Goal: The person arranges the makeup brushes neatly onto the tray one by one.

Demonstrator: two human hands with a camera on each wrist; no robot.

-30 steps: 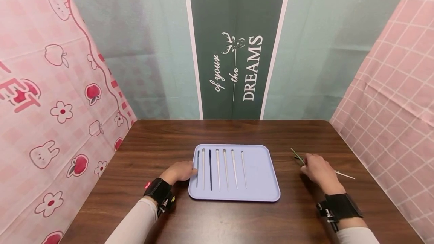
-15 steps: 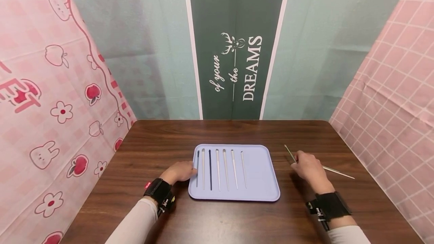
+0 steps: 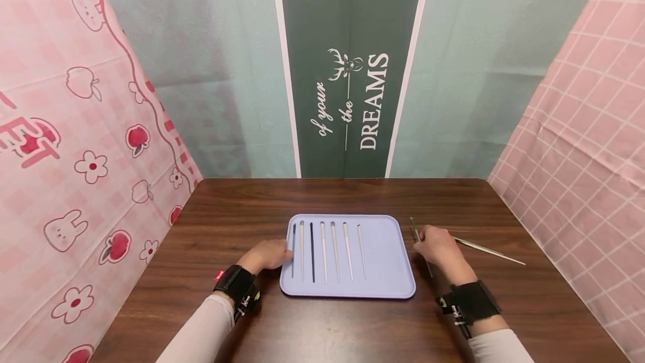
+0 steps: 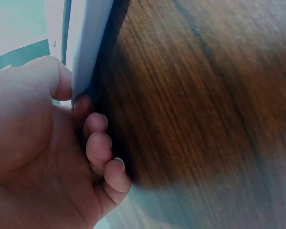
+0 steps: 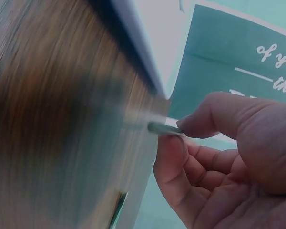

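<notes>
A lavender tray (image 3: 388, 256) lies on the table in the head view, with several slim makeup brushes (image 3: 325, 251) side by side on its left and middle part. My left hand (image 3: 269, 254) holds the tray's left edge; in the left wrist view the thumb is over the rim (image 4: 88, 43) and the fingers curl at its outer side. Just off the tray's right side, my right hand (image 3: 437, 245) pinches a green makeup brush (image 3: 415, 229) between thumb and index finger. In the right wrist view that brush (image 5: 163, 129) shows end-on and partly blurred.
Right of my right hand, a pale brush (image 3: 496, 253) and a greenish one lie close together on the brown wooden table (image 3: 322, 324). A pink patterned cloth (image 3: 85, 184) hangs at left, a pink checked cloth (image 3: 579, 184) at right, and a green curtain (image 3: 347, 156) behind.
My right hand has moved left toward the tray with the green brush, which has swung more upright in the head view. The left hand has kept its place on the tray.
</notes>
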